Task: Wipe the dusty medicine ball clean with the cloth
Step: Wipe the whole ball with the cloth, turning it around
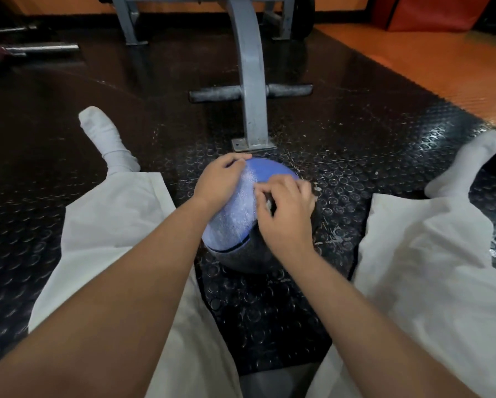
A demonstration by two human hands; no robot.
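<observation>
The medicine ball (265,170), blue on top and grey below, sits on the floor between my spread legs. A whitish dusty band runs down its blue panel. My left hand (219,182) lies over the ball's upper left side, fingers curled over the top. My right hand (287,209) is on the ball's right side with its fingers curled in. A small grey-white bit of the cloth (268,203) shows under those fingers; the rest of the cloth is hidden by the hand.
A grey metal bench leg (251,81) with a padded crossbar (289,89) stands just beyond the ball. Barbell ends (42,48) lie at the far left. My legs in light trousers and white socks flank the ball on the black studded rubber mat (356,133).
</observation>
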